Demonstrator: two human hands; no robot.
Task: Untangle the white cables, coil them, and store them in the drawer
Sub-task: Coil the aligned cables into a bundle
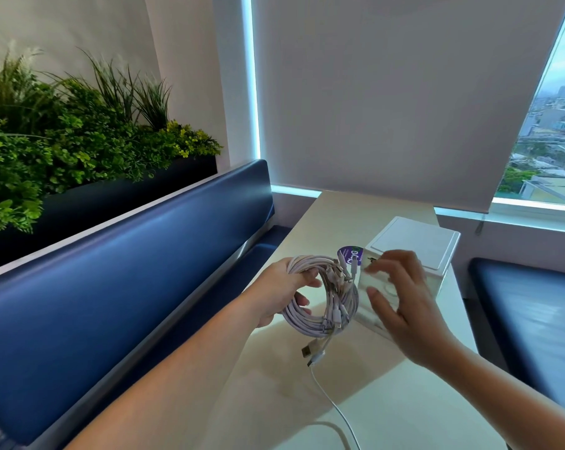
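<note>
Although one thin white cable tail (pixel 333 407) trails loose across the pale tabletop (pixel 274 401) nearest the camera, the coiling looks largely done. The left hand (pixel 281 290) grips a round bundle of white cables (pixel 310 319) above the tabletop. Beside it the right hand (pixel 401 306), fingers spread and holding nothing, reaches the front of the small white plastic drawer box (pixel 417 238). Storing remains.

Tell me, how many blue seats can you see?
2. One long blue seat runs left of the table; the other blue seat is on its right, partly cut off by the frame.
</note>
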